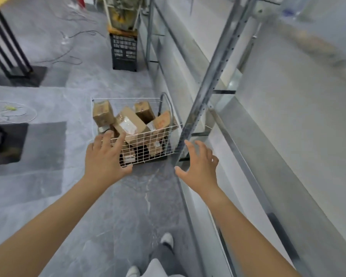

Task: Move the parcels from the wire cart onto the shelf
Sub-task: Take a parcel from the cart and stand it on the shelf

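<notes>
On grey floor (48, 186): wire cart (148, 141), parked just beside shelf (288, 136) at right, near its front upright (207, 76). All parcels (128, 124) in view sit inside cart: several brown cardboard boxes, piled loose & tilted. Central one w/ white label lies slanted on top. Upright box (103, 113) at back-left corner. Darker box (144, 112) at back. Box w/ orange print (164, 120) leans vs right wall. More visible lower down thru mesh.

L hand (106, 156): fingers spread wide, holds nothing. Overlaps cart's near-left corner in view, fingertips at top rim level. Contact w/ wire: can't tell.

R hand (200, 168): also wide open, fingers spread & slightly bent, holds nothing. Hovers betw. cart & shelf, in front of upright's lower part.

Both forearms bare, stretched fwd. White shoes (167, 238) below. On upper shelf board, blurred brownish thing (316, 47), can't tell what. Farther back: black crate (124, 51) by shelf end, black table legs (8, 52) at left, loose cables (74, 35) on floor.
</notes>
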The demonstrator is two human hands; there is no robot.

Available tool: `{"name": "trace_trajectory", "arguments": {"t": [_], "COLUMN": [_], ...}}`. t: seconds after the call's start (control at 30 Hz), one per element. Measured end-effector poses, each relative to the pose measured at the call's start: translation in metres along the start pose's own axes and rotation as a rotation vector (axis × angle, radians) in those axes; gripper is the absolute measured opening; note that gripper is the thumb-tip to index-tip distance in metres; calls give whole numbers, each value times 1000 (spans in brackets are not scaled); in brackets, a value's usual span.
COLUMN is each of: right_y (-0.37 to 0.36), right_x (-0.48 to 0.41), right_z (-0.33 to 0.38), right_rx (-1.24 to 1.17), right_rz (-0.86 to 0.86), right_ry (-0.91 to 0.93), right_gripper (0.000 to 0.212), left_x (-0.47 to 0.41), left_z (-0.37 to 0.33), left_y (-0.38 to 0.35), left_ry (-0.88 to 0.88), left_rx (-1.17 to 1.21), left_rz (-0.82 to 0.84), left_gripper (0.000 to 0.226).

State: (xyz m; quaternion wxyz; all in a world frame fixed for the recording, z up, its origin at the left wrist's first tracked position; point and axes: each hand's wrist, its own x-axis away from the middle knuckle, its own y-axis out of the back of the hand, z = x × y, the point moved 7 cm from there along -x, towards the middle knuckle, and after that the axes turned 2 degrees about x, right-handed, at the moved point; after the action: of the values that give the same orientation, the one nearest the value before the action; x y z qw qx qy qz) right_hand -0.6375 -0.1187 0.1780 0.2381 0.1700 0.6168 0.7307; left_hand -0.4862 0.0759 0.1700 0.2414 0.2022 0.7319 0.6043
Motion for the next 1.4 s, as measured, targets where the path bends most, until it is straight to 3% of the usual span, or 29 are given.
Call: {"name": "trace_trajectory", "arguments": {"t": [0.43,0.77,1.03,1.4], "right_y": [-63,-127,-178,-273], "right_x": [-199,-341,-398,-452], "right_z": [51,61,71,101], "right_rx": [-51,-59,-114,-315], "right_rz": [132,401,595,742], "right_ry": [138,185,118,-51], "right_gripper": [76,76,78,56], "left_x": [-140,-264,-294,-355], "left_z": [78,104,146,206], "left_y": [-57,-112,-151,-191], "left_ry": [176,329,403,372], "left_rx": [-48,-9,12,46], "left_rz": [59,228,350,466], "left_gripper": [98,92,94,86]}}
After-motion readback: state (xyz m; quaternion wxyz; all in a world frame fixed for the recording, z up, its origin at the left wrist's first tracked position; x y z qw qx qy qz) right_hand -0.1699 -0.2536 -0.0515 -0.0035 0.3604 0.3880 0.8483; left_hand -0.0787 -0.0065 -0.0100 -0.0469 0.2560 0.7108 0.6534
